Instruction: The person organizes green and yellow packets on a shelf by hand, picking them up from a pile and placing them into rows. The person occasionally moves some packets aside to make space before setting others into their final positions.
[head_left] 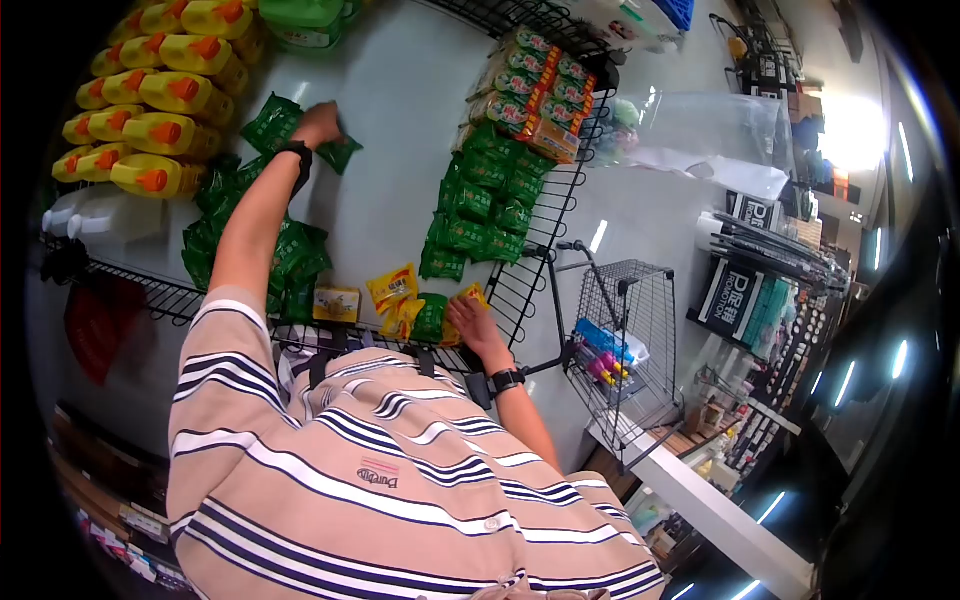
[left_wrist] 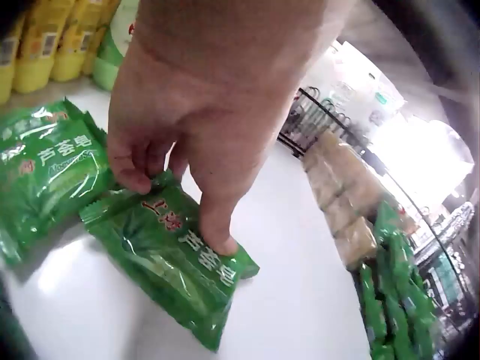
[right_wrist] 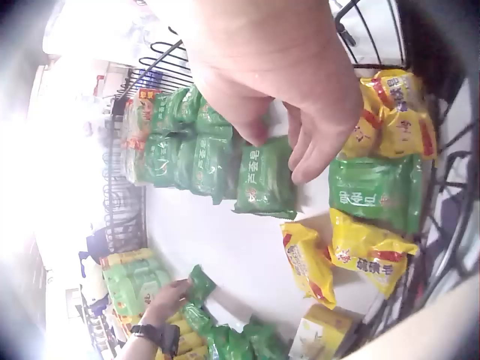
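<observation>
My left hand [head_left: 318, 125] reaches far over the white shelf. In the left wrist view the left hand [left_wrist: 187, 112] pinches a green soap packet [left_wrist: 169, 259], thumb on its face and fingers at its edge. Another green soap packet [left_wrist: 52, 169] lies beside it. Near the shelf's front edge, my right hand [head_left: 474, 326] hangs over yellow soap packets [head_left: 392, 290] and a green soap packet [head_left: 430, 318]. In the right wrist view the right hand [right_wrist: 292, 90] has loosely bent fingers with nothing between them; its fingertips overlap a green soap packet [right_wrist: 266, 180] at the row's end.
Yellow bottles [head_left: 180, 90] stand in rows at the left, above heaped green soap packets [head_left: 255, 240]. Stacked soap packs [head_left: 530, 85] and rows of green packets [head_left: 485, 190] line the wire rail. A small yellow box [head_left: 337, 304] sits in front. A shopping cart [head_left: 625, 340] stands beyond.
</observation>
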